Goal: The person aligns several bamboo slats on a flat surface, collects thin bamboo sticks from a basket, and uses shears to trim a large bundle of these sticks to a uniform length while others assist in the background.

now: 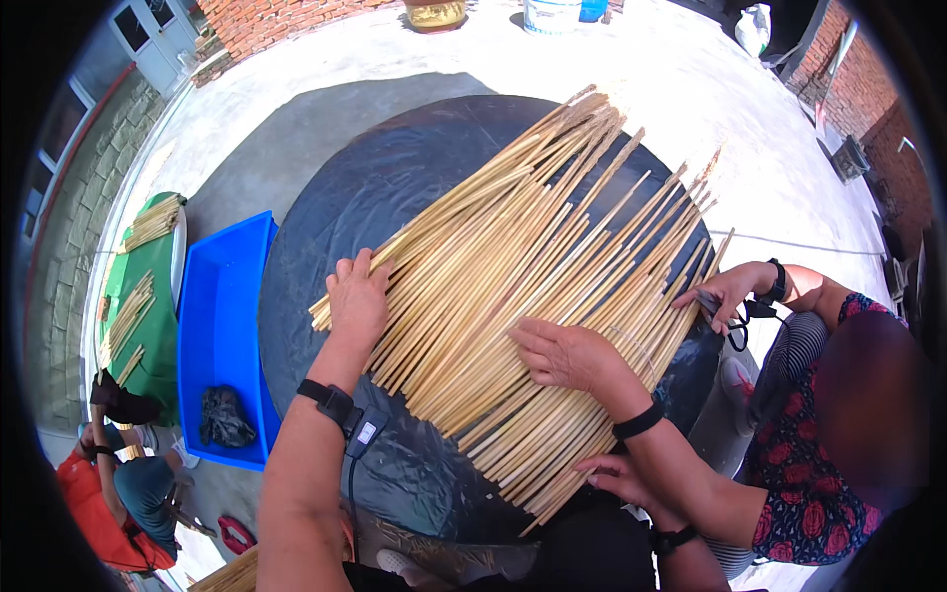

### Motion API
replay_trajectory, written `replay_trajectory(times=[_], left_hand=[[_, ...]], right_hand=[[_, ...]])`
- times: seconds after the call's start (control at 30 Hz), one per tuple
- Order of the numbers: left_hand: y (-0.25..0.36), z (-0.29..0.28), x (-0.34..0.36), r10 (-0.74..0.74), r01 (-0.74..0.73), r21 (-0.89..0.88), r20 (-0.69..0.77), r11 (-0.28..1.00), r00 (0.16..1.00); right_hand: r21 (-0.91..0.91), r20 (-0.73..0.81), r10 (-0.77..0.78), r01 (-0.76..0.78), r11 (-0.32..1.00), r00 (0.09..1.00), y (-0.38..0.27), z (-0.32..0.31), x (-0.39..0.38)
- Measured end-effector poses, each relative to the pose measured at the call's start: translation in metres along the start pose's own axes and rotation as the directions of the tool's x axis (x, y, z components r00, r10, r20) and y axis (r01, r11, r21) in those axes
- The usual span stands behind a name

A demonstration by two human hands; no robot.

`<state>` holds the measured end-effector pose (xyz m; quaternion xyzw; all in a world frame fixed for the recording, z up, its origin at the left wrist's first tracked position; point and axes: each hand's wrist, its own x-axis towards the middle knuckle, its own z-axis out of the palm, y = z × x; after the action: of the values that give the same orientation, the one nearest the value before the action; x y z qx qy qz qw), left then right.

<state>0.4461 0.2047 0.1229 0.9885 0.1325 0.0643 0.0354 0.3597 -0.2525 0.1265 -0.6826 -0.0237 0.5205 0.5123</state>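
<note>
A wide layer of dry straw-coloured stalks (473, 286) lies fanned across a round table (395, 168) covered in dark plastic. My left hand (357, 301) is closed over the stalks at the left edge, fingers bent round them. At the near right, my right hand (614, 478) touches the cut ends, its fingers apart and partly hidden by a co-worker's forearm. That co-worker's hand (567, 352) lies flat on the middle of the layer. The co-worker's other hand (728, 293) is at the right edge, beside a small dark object (708, 302).
Left of the table stands a blue bin (222, 296) with a crumpled black bag (227, 416) inside. Farther left, a green-topped table (163, 296) bears small stalk bundles; a person in orange (99, 503) sits near it. Buckets (552, 15) stand at the back.
</note>
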Motion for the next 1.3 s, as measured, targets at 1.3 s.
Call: replay_trajectory(times=[1.3], left_hand=[[-0.042, 0.019, 0.098, -0.285, 0.296, 0.220, -0.083, 0.930, 0.955]], right_hand=[[0.101, 0.084, 0.154, -0.163, 0.981, 0.984, 0.016, -0.009, 0.015]])
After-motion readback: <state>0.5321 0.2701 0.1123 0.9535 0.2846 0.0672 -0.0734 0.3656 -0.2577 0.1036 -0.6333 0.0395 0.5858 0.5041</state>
